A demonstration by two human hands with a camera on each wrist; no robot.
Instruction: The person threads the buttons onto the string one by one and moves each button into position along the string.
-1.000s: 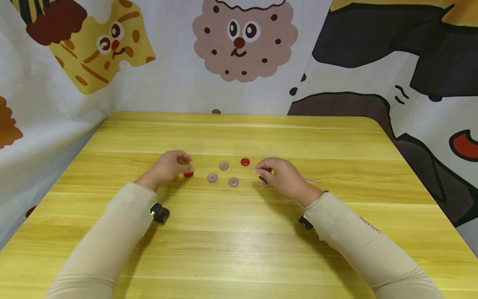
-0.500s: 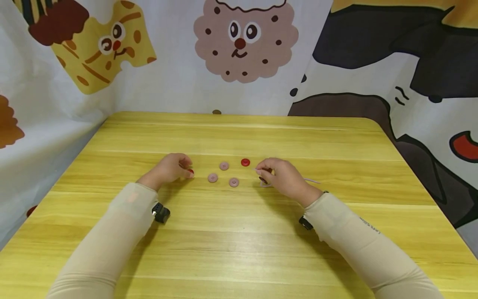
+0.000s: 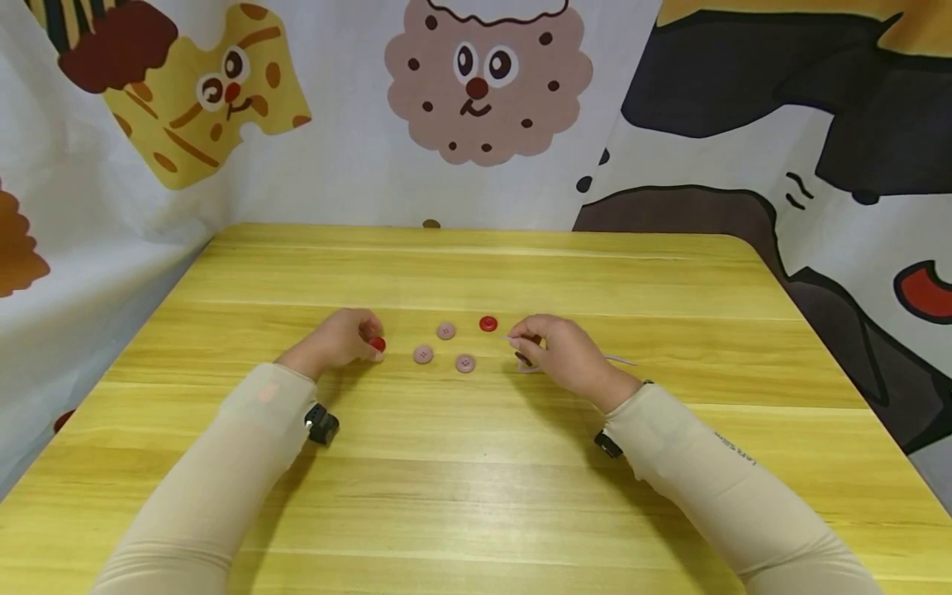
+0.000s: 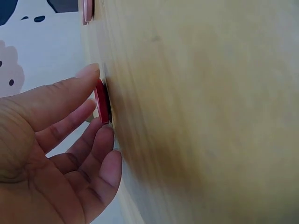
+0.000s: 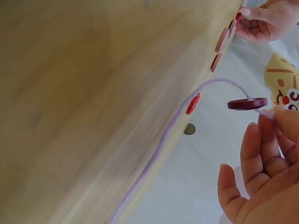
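My left hand (image 3: 344, 337) grips a red button (image 4: 101, 102) by its edges, thumb on one side and fingers on the other, right at the tabletop. My right hand (image 3: 563, 351) pinches a lilac cord (image 5: 161, 140) close to its end. Threaded on that cord, just short of the fingertips, is a dark red button (image 5: 246, 104). The cord's other end trails past the right hand on the table. Between the hands lie three dusty-pink buttons, the far one (image 3: 445, 330), the left one (image 3: 423, 354) and the near one (image 3: 464, 364).
Another red button (image 3: 487, 324) lies flat just left of the right hand. The wooden table (image 3: 476, 479) has rounded far corners. Behind it hangs a white cloth (image 3: 335, 182) printed with cartoon food.
The left fingers have shifted slightly around the red button, and more of its face shows now. My right hand and the cord have stayed still.
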